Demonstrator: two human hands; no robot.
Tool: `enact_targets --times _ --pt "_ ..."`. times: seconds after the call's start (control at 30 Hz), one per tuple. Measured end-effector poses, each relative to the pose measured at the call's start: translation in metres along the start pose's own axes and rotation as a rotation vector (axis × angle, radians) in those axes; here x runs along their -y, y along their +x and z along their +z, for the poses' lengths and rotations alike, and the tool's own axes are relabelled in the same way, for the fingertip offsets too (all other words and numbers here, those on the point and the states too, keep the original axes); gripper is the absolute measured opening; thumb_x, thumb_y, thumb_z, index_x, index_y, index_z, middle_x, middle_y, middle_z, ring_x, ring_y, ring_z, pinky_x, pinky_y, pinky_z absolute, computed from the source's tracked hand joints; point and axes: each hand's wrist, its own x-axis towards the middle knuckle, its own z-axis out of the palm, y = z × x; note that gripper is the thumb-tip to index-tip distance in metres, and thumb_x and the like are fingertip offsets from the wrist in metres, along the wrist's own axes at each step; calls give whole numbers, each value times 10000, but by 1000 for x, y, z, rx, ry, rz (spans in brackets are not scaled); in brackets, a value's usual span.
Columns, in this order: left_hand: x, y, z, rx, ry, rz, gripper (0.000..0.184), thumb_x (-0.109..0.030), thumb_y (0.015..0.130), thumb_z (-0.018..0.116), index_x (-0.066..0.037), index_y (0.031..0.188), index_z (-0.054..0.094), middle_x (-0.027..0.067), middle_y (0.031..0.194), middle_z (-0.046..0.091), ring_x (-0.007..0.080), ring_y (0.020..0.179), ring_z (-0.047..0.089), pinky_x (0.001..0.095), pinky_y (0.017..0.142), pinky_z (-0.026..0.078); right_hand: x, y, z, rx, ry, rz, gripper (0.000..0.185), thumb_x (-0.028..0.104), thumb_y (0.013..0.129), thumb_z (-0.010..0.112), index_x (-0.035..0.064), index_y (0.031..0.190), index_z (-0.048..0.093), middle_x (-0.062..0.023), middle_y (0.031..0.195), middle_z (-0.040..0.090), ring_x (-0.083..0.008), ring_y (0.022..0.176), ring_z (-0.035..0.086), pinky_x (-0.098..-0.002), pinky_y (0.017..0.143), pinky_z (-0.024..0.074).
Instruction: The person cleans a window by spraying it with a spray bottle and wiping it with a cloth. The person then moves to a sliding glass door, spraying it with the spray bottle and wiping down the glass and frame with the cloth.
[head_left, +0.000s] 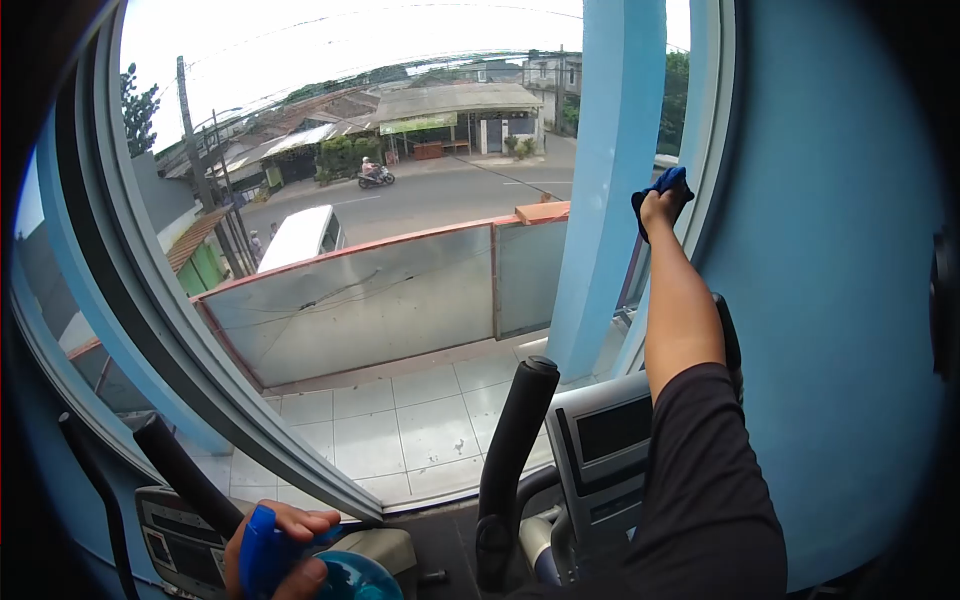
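Note:
My right hand (660, 203) is stretched far forward, its fingers closed on a dark blue cloth (672, 183) held up at the right side of the window, near the white frame (712, 130). At the lower left, my left hand (285, 550) is wrapped round the blue trigger head (262, 545) of a spray bottle (358, 577). The bottle's body looks teal and see-through, and the frame's bottom edge cuts it off.
Exercise machines with black handles (515, 440) and a console (610, 425) stand below the window. A blue pillar (605, 180) and metal railing panels (370, 300) are outside. Beyond, a white van (297, 238) and a motorbike rider (375, 174) are on the road.

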Motion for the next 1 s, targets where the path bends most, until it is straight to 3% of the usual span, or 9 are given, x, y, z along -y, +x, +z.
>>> enact_targets --times 0.27,0.33,0.47,0.53,0.6,0.63,0.73,0.9,1.0 --pt "-7 -4 1 -75 60 -9 370 -146 787 751 -91 1079 530 108 1069 600 252 1171 600 391 994 484 19 0 25 -219 -42 424 622 196 891 440 -5 1475 372 -218 1514 389 -349 1395 392 -436 1175 306" --pt "-7 -9 -3 -27 68 15 347 -138 804 728 -87 1079 523 107 1075 591 254 1172 600 388 1001 477 71 -25 25 -231 -55 442 668 288 940 435 -20 1515 288 -230 1584 262 -359 1474 243 -445 1212 231" --pt "-4 -33 -20 83 4 41 303 -85 836 701 -84 1087 532 119 1100 610 266 1211 587 422 1058 450 154 -48 56 -192 -222 195 581 224 939 406 -47 1453 391 -249 1552 325 -355 1443 299 -424 1207 224" --pt "-2 -50 -36 143 -28 70 298 -72 853 720 -85 1100 553 135 1136 629 276 1216 591 445 1084 437 217 -66 47 -164 347 -243 518 242 940 414 -45 1363 501 -242 1448 478 -358 1333 460 -394 1162 310" --pt "-3 -73 -51 152 -35 106 301 -87 870 722 -80 1120 555 138 1135 630 277 1222 589 445 1086 436 273 -66 21 154 613 -158 323 190 957 407 4 1107 625 -190 1019 689 -318 991 667 -389 863 507" --pt "-7 -86 -62 162 -25 101 298 -73 884 712 -69 1134 550 139 1148 616 273 1241 576 449 1096 431 285 -54 14 253 368 -425 278 211 976 433 15 1035 621 -169 923 680 -267 939 666 -380 786 513" --pt "-10 -131 -94 149 -95 119 290 -52 894 697 -55 1137 540 138 1166 601 264 1266 556 457 1116 412 382 -95 -64 1076 1395 21 258 179 1017 464 6 1167 582 -143 1105 651 -234 985 668 -365 853 558" --pt "-10 -207 -139 27 -70 204 277 -74 938 657 -30 1178 527 163 1195 599 284 1267 549 448 1096 433 534 -220 -156 1229 1505 53 361 222 1057 408 8 1334 496 -113 1183 624 -192 1038 648 -354 906 557" --pt "0 -251 -159 -69 11 412 426 -27 949 623 -76 1333 445 144 1224 588 277 1252 557 457 1068 458 623 -309 -205 1550 1631 -261 472 253 1046 434 -2 1443 424 -139 1232 610 -200 1092 627 -356 952 529"
